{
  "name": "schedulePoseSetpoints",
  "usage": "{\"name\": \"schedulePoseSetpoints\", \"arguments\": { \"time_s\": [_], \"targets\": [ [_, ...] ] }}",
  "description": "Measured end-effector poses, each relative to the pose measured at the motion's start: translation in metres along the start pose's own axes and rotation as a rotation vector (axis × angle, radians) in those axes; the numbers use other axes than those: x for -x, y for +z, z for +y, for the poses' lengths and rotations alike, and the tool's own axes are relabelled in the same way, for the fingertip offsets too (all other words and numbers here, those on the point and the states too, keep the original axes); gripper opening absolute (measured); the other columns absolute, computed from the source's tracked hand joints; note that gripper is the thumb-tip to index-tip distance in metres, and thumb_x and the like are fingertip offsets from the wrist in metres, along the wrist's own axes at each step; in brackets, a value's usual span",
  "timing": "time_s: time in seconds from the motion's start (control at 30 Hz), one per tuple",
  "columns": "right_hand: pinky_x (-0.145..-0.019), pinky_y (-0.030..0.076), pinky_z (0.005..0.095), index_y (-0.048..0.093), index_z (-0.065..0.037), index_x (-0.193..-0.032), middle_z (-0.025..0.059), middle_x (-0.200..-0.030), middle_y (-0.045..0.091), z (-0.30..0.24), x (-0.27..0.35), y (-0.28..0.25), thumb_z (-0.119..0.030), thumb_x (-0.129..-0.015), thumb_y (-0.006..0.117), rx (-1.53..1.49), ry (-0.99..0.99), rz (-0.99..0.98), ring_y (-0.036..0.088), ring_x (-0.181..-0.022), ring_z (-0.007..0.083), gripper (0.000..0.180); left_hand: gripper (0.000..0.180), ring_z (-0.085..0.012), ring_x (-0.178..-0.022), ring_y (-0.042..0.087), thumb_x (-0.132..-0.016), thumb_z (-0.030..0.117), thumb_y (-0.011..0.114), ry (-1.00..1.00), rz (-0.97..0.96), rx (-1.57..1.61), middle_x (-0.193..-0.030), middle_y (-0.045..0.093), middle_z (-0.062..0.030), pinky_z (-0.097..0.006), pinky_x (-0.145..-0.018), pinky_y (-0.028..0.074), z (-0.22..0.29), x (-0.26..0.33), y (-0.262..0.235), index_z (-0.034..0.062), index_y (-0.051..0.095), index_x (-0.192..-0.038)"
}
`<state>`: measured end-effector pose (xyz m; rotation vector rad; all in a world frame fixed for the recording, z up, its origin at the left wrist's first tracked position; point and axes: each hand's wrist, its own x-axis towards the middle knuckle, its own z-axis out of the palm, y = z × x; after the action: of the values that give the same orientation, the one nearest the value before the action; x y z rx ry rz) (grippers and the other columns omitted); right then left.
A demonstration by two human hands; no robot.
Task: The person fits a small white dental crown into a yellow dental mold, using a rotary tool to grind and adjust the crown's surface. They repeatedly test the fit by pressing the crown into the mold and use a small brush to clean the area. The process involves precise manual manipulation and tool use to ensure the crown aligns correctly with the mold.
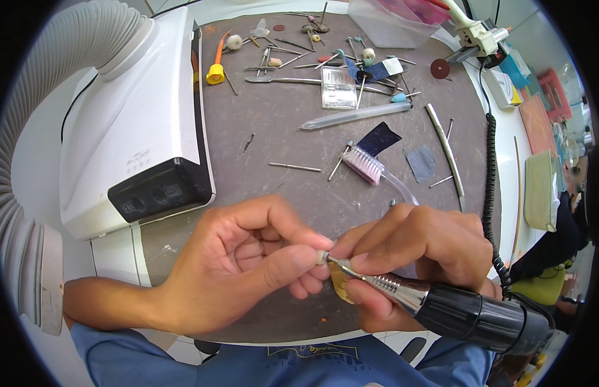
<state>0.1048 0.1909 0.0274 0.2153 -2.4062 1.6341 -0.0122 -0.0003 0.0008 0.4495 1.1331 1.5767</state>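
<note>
Between thumb and forefinger, my left hand (248, 264) pinches a small whitish tooth-like piece (321, 257), mostly covered by the fingertips. My right hand (422, 248) grips a rotary handpiece (473, 316) with a black body and silver nose, like a pen. Its thin bit meets the piece, or comes very close to it; the exact contact is too small to tell. The fingertips of both hands almost touch there. Below them, partly behind the right hand, a yellowish object (341, 284) shows; its kind is hidden.
On the left stands a white box-shaped machine (132, 129) with a ribbed hose (61, 58). Past my hands lie a pink-bristled brush (364, 164), a pen (357, 117), a metal bur (294, 167), sandpaper scraps (421, 163) and many bits. A coiled black cord (490, 187) runs along the right.
</note>
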Motion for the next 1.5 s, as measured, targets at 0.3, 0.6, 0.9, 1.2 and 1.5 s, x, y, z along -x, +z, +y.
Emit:
{"name": "schedulePoseSetpoints", "arguments": {
  "time_s": [0.3, 0.6, 0.9, 1.2, 1.5],
  "targets": [
    [-0.078, 0.061, 0.042, 0.063, 0.004, -0.09, 0.0154, -0.076, 0.067, -0.0022, -0.0009, 0.0003, 0.005, -0.074, 0.081, -0.01, 0.009, 0.002, 0.071, -0.071, 0.0238, 0.024, 0.01, -0.0144, -0.08, 0.064, -0.097, 0.002, 0.056, -0.017, -0.008, -0.008, -0.095, 0.062, -0.0137, -0.026, -0.072, 0.055, 0.0014, -0.0005, -0.0001, -0.0022, 0.056, -0.105],
    [-0.077, 0.061, 0.0422, 0.064, 0.004, -0.087, 0.0163, -0.076, 0.068, -0.0042, -0.0009, -0.0001, 0.003, -0.073, 0.082, 0.005, 0.041, -0.016, 0.071, -0.071, 0.0237, 0.023, 0.008, -0.0134, -0.078, 0.063, -0.097, 0.001, 0.055, -0.02, -0.01, -0.045, -0.094, 0.062, -0.0133, -0.026, -0.071, 0.054, 0.0028, -0.0006, 0.0002, -0.0016, 0.056, -0.104],
    [-0.077, 0.061, 0.0422, 0.063, 0.003, -0.084, 0.0159, -0.073, 0.067, -0.0031, -0.0002, -0.0032, -0.001, -0.074, 0.081, 0.062, 0.012, -0.037, 0.071, -0.069, 0.0244, 0.022, 0.007, -0.0142, -0.078, 0.064, -0.097, 0.001, 0.054, -0.017, -0.011, -0.077, -0.093, 0.062, -0.0136, -0.026, -0.071, 0.054, 0.0032, -0.0004, 0.0017, -0.0011, 0.055, -0.104],
    [-0.077, 0.061, 0.0414, 0.063, 0.003, -0.081, 0.0155, -0.071, 0.066, -0.0014, 0.0017, -0.0037, -0.004, -0.075, 0.079, 0.033, -0.001, -0.028, 0.071, -0.069, 0.0249, 0.019, 0.008, -0.0148, -0.08, 0.065, -0.097, 0.002, 0.055, -0.037, 0.006, -0.046, -0.093, 0.063, -0.0141, -0.026, -0.071, 0.055, 0.0034, 0.0008, 0.0033, -0.0019, 0.055, -0.104],
    [-0.074, 0.061, 0.04, 0.064, 0.003, -0.082, 0.0159, -0.072, 0.067, 0.001, -0.0006, 0.0004, -0.001, -0.072, 0.081, 0.071, -0.034, -0.023, 0.072, -0.07, 0.025, 0.02, 0.008, -0.0152, -0.079, 0.065, -0.097, 0.001, 0.055, -0.035, 0.007, -0.062, -0.094, 0.063, -0.0142, -0.026, -0.071, 0.055, 0.0033, 0.0016, 0.0022, -0.002, 0.055, -0.105]
  ]
}}
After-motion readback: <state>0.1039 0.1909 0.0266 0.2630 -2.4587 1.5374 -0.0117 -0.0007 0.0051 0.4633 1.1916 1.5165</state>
